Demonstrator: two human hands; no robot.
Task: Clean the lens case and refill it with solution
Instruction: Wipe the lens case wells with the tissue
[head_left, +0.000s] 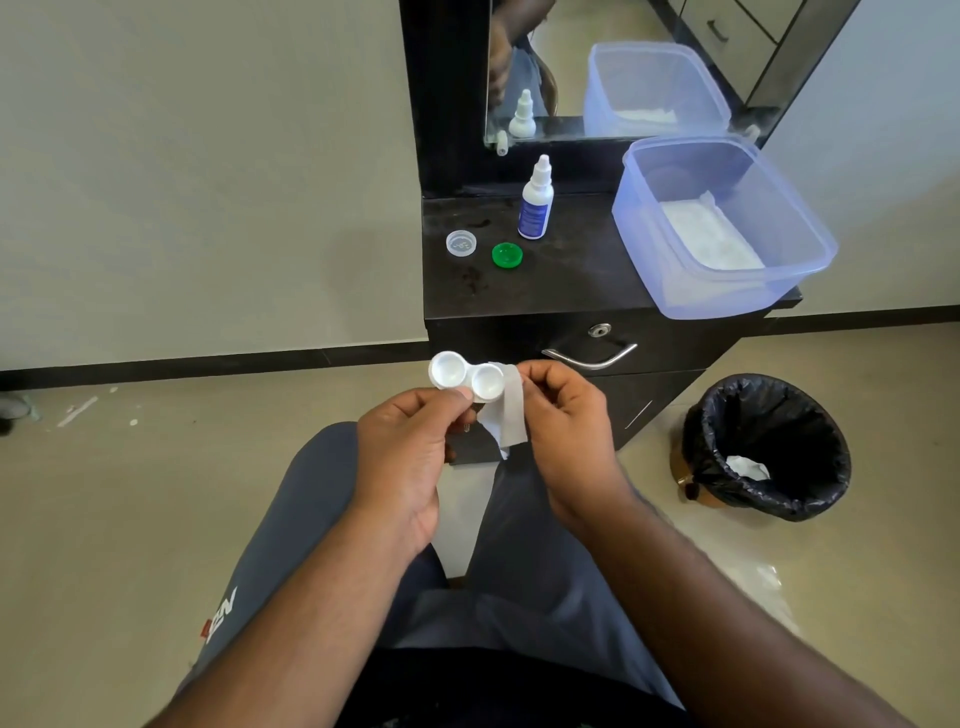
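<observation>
my left hand (410, 457) pinches the open lens case (466, 383) near my lap — both wells up. right hand (563, 431) clamped on a tissue strip (506, 415) at the case's right end. far right: solution bottle (536, 202) upright on the cabinet (545, 280).

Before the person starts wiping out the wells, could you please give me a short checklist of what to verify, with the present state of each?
1. Lens case held firmly: ok, the left hand pinches it from below, both wells facing up.
2. Tissue ready: ok, the right hand holds it against the case's right well.
3. Both caps off: ok, the clear cap and the green cap lie on the cabinet top.
4. Wells dry and free of residue: cannot tell.
5. Solution bottle within reach: ok, upright on the cabinet top, apparently closed.
6. Bin for the used tissue: ok, open on the floor beside the cabinet.
</observation>
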